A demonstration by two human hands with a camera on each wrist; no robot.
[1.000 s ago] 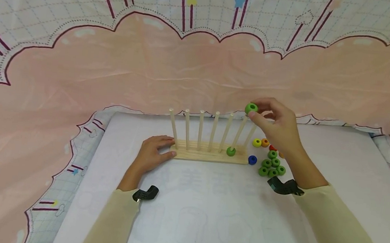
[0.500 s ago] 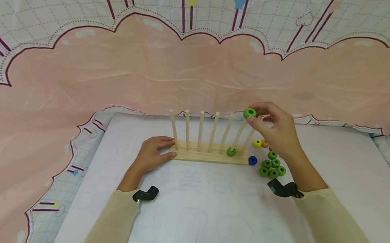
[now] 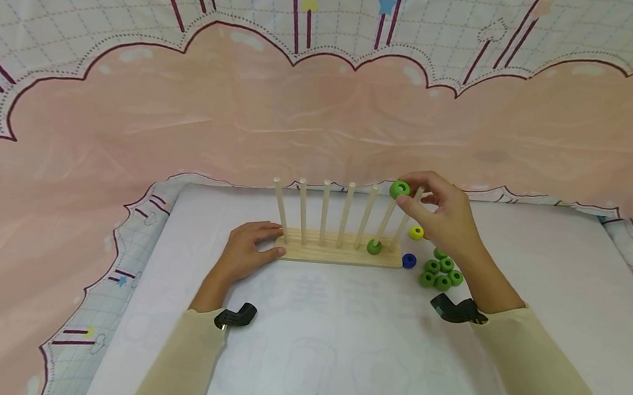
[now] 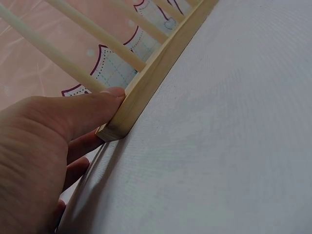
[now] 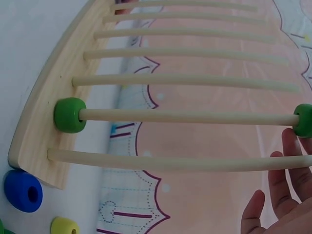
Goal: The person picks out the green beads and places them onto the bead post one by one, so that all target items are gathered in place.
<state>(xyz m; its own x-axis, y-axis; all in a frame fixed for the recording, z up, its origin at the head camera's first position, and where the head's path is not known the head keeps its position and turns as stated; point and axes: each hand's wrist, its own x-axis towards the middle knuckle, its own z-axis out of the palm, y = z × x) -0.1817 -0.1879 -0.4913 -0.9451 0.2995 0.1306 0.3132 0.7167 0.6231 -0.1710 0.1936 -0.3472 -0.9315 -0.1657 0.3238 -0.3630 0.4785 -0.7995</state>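
Observation:
My left hand (image 3: pixel 247 248) grips the left end of a wooden peg stand (image 3: pixel 322 255), thumb on the front edge and fingers behind, as the left wrist view also shows. Upright wooden pegs rise in a row from its base. In my right hand (image 3: pixel 445 214) a green bead (image 3: pixel 400 189) is pinched between thumb and fingers at the top of the second peg from the right. The right wrist view has the peg's tip inside the hole of this bead (image 5: pixel 303 120). Another green bead (image 5: pixel 69 115) sits at the bottom of the same peg.
A blue bead (image 3: pixel 409 261) lies by the stand's right end, a yellow bead (image 3: pixel 416 232) behind it. Several loose green beads (image 3: pixel 443 281) cluster further right, partly under my right forearm. All lie on a white tabletop (image 3: pixel 335 354), with a patterned pink cloth (image 3: pixel 302 112) behind.
My right hand has moved down and slightly left, bringing the green bead onto the tip of the second peg from the right. My left hand stays on the stand.

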